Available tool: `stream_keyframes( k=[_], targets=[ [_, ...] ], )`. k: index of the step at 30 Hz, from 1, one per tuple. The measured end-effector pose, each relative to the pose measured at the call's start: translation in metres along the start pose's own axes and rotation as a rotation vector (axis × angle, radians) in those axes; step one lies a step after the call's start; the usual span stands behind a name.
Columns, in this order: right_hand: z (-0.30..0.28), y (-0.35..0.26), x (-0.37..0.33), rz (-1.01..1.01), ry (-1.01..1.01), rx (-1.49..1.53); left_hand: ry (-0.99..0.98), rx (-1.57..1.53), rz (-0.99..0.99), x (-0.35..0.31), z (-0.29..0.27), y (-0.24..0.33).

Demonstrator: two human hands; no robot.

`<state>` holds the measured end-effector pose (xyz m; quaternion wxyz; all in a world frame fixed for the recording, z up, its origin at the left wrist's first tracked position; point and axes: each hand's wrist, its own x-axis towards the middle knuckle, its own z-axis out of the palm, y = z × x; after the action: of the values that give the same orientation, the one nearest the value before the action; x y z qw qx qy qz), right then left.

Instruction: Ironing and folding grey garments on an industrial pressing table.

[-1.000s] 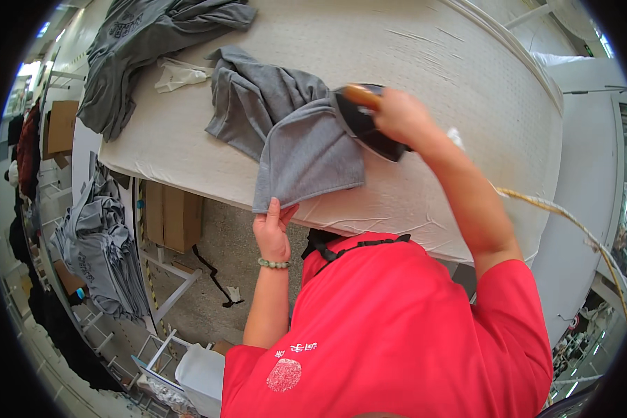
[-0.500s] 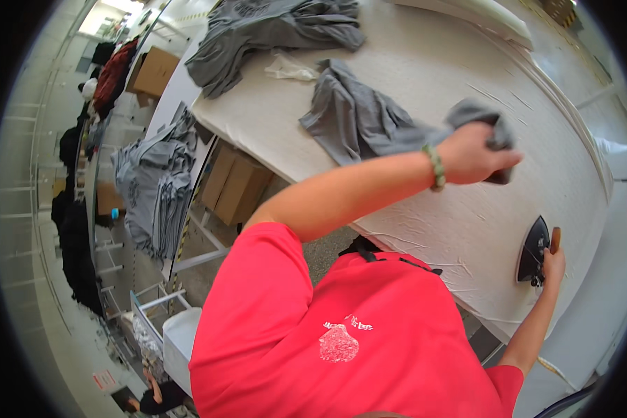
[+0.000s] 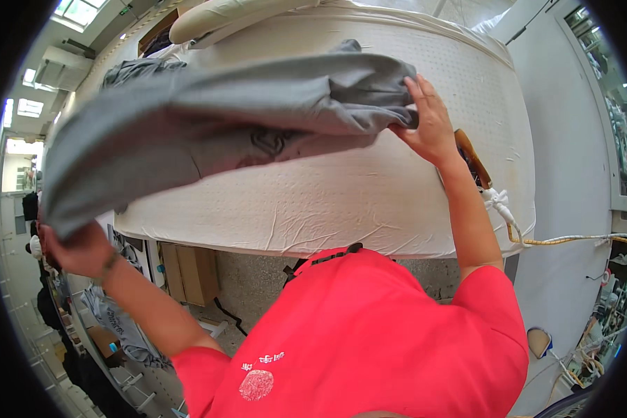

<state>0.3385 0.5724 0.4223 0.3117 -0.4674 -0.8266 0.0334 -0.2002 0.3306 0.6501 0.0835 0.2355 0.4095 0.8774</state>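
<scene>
A grey garment point(image 3: 209, 118) with a dark print is stretched in the air above the white padded ironing table point(image 3: 327, 202). Its left end is smeared by motion. At the far left, beyond the table's edge, my left hand point(image 3: 83, 252) is closed on that end, fingers partly hidden by cloth. My right hand point(image 3: 428, 122) pinches the bunched right end between thumb and fingers. Just right of my right wrist, an iron point(image 3: 474, 160) with a brown handle rests on the table, partly hidden by my forearm.
Another grey garment point(image 3: 139, 70) lies at the table's far left. A padded sleeve board point(image 3: 237, 17) stands at the back. The iron's wrapped cord point(image 3: 571, 242) runs off right. Cardboard boxes point(image 3: 191, 272) and a stack of grey garments point(image 3: 125, 324) are at lower left.
My right hand has let go of the iron and taken hold of the grey garment. My left hand has swung far left with the cloth, which is now lifted and spread. The view has turned.
</scene>
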Motion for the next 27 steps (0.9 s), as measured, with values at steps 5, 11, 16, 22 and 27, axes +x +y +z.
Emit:
stream_keyframes(
  k=[5, 11, 16, 22, 27],
  targets=[
    [0.046, 0.025, -0.050, 0.040, -0.349, 0.043, 0.330, 0.432, -0.893, -0.141, -0.292, -0.110],
    [0.020, -0.002, -0.056, 0.180, -0.296, 0.195, -0.068, 0.662, -1.019, -0.258, -0.185, -0.149],
    [-0.059, -0.055, -0.027, 0.101, -0.195, 0.401, -0.215, 0.535, -1.322, -0.215, -0.105, -0.212],
    [-0.182, -0.126, -0.074, -0.084, -0.024, 0.433, -0.350, 0.387, -1.667, -0.196, -0.088, -0.254],
    [-0.197, -0.126, -0.107, 0.429, 0.240, 0.401, -0.535, 0.074, -1.596, -0.181, -0.057, -0.265]
  ],
)
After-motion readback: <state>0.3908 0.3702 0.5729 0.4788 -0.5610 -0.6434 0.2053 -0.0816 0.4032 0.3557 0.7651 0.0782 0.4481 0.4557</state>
